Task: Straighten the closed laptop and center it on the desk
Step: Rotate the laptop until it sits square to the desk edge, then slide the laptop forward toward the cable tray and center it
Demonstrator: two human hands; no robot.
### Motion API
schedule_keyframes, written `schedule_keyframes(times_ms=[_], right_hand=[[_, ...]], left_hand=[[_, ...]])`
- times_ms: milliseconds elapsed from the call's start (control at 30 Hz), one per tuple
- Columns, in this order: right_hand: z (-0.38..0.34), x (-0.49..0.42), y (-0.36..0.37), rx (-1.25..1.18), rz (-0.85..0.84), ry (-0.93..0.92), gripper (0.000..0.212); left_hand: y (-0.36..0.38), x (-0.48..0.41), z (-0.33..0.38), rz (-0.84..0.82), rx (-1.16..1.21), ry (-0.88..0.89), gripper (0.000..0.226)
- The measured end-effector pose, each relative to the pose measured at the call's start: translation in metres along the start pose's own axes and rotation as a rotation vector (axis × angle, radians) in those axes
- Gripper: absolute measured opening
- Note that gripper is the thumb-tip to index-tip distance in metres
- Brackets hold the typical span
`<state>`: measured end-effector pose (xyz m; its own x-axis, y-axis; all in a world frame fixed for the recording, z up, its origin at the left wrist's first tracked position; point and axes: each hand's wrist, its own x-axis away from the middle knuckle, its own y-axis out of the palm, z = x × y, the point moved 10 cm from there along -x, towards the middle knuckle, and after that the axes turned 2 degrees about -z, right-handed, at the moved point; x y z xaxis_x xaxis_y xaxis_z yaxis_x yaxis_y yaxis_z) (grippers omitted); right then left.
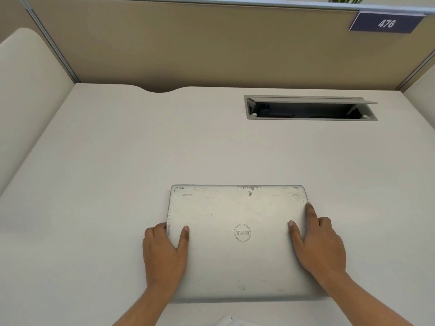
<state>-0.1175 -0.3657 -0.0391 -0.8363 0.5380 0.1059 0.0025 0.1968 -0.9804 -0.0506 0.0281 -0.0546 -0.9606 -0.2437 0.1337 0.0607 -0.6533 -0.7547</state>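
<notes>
A closed silver laptop (237, 241) with a scuffed lid and a round logo lies flat on the white desk (117, 172), near the front edge and roughly square to it. My left hand (164, 252) grips the laptop's left edge, thumb on the lid and fingers curled around the side. My right hand (317, 245) holds the right edge, thumb and forefinger resting on the lid, the other fingers down the side.
An open cable-tray hatch (310, 109) is set into the desk at the back right. Tan partition walls (188, 43) enclose the desk at the back and sides, with a number plate (386, 22) at top right. A curved notch (160, 89) cuts the rear edge.
</notes>
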Motion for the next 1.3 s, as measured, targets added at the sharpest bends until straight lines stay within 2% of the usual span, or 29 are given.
schedule_keyframes(times_ms=[267, 433, 567, 900, 1167, 1300], right_hand=[[0.012, -0.001, 0.002, 0.056, -0.057, 0.045, 0.079], [0.014, -0.002, 0.007, -0.021, -0.079, 0.065, 0.078], [0.015, -0.002, 0.006, -0.074, -0.077, 0.072, 0.076], [0.02, -0.008, 0.003, -0.266, -0.062, 0.061, 0.077], [0.02, -0.009, 0.001, -0.415, -0.1, 0.116, 0.092], [0.014, -0.015, -0.001, -0.476, -0.113, 0.1, 0.081]], left_hand=[[0.005, -0.014, -0.01, -0.082, 0.003, -0.164, 0.065], [0.006, -0.023, -0.017, -0.117, 0.084, -0.299, 0.062], [0.005, -0.024, -0.021, -0.11, 0.06, -0.314, 0.069], [0.01, -0.028, -0.025, -0.173, 0.11, -0.369, 0.066], [0.009, -0.029, -0.025, -0.192, 0.192, -0.367, 0.05], [0.01, -0.033, -0.026, -0.204, 0.205, -0.367, 0.048]])
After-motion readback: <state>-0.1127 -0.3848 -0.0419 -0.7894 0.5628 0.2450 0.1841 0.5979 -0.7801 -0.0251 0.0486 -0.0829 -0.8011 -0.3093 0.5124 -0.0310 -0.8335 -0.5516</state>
